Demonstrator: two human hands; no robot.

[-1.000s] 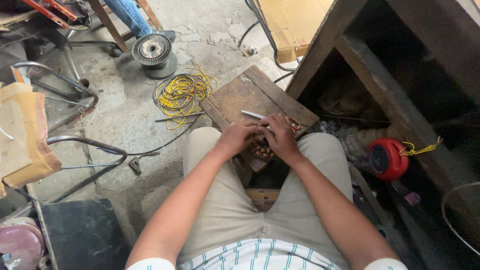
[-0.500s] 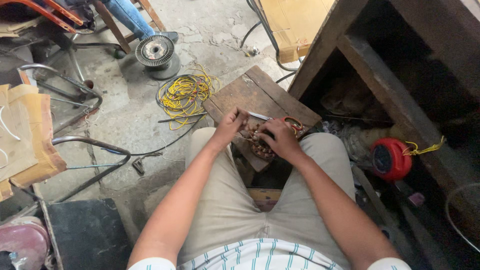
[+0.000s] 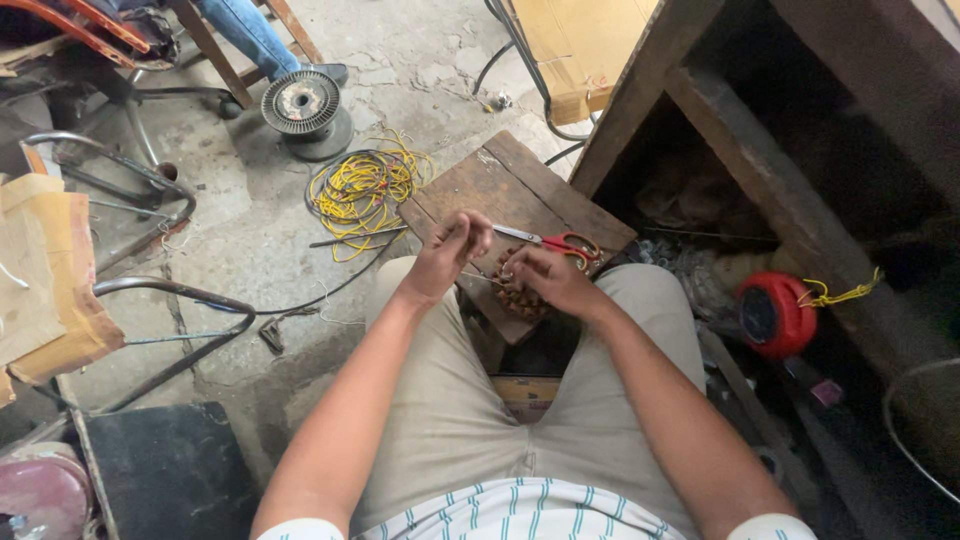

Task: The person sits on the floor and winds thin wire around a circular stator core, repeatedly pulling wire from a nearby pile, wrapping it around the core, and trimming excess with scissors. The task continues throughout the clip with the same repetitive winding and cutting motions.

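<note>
I sit with a small wooden board (image 3: 520, 190) in front of my knees. A round motor winding of copper wire (image 3: 518, 295) rests at its near edge between my legs. My right hand (image 3: 545, 278) lies on top of the winding and grips it. My left hand (image 3: 450, 245) is raised a little to the left of it, fingers pinched on a thin wire that runs toward the winding. Red-handled scissors (image 3: 558, 241) lie on the board just beyond my right hand.
A tangle of yellow wire (image 3: 362, 188) and a black ribbed spool (image 3: 301, 103) lie on the concrete floor at the left. A red round casing (image 3: 775, 314) sits under the wooden bench at the right. Metal chair frames (image 3: 150, 290) and cardboard (image 3: 45, 275) stand at the left.
My left hand has lifted off the winding and pulled up and to the left with the thin wire. My right hand stays on the winding. The scissors now show beyond it.
</note>
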